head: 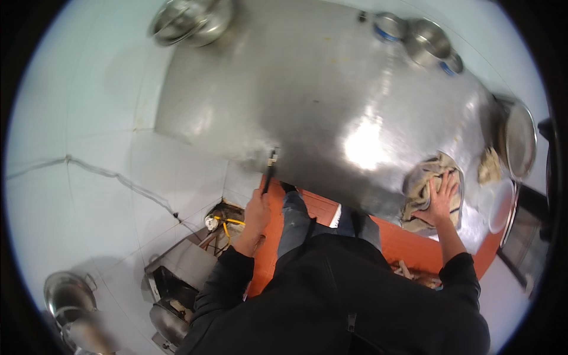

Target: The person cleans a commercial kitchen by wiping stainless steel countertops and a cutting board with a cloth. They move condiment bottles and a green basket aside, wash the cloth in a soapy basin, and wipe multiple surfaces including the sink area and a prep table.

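In front of me stretches a stainless steel table top (310,102). My left hand (257,213) grips the black handle of a slim tool (270,171), whose far end reaches the table's near edge; its kind cannot be told. At the right part of the table, my right hand (439,199) lies with fingers spread on a crumpled beige cloth (421,177) with dark stripes. The palm presses on the cloth, with no visible grasp around it.
Metal bowls (195,22) stand at the table's far left corner, steel pots (427,42) at the far right. A round metal vessel (520,140), a smaller cloth (490,166) and a pale container (501,206) are at the right. Yellow tubing (228,220) runs near the left wall.
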A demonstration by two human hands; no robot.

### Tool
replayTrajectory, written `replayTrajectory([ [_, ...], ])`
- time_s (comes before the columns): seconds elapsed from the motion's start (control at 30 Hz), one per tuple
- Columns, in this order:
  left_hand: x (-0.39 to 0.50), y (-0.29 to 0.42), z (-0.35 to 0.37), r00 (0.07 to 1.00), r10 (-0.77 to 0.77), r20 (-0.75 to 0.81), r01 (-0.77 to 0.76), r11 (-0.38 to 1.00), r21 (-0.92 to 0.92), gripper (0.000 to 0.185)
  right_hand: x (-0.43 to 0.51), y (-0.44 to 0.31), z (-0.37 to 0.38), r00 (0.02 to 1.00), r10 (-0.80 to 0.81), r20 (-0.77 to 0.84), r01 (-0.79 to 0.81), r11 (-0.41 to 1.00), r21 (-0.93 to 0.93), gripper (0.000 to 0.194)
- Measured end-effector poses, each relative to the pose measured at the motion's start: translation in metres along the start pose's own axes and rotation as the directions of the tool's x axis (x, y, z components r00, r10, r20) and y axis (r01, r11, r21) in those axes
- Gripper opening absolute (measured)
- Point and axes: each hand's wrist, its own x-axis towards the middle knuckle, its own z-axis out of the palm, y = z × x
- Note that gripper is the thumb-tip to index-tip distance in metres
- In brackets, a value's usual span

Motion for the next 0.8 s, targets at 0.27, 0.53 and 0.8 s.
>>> replayTrajectory([
  [0.27, -0.003, -0.092, -0.074, 0.998, -0.065, -0.014, 0.055, 0.924, -0.378, 0.023, 0.124, -0.292, -0.032, 0.927, -0.368, -0.073, 0.372, 0.926, 0.065, 0.106],
  [0.53, -0.041, -0.217, -0.109, 0.958, -0.280, -0.062, 0.212, 0.836, -0.507, 0.021, 0.331, -0.623, -0.079, 0.846, -0.487, -0.219, 0.483, 0.872, -0.074, 0.096],
  [0.8, -0.047, -0.238, -0.131, 0.921, -0.380, -0.086, 0.266, 0.776, -0.572, 0.020, 0.406, -0.779, -0.080, 0.654, -0.700, -0.287, 0.708, 0.700, -0.093, 0.088],
])
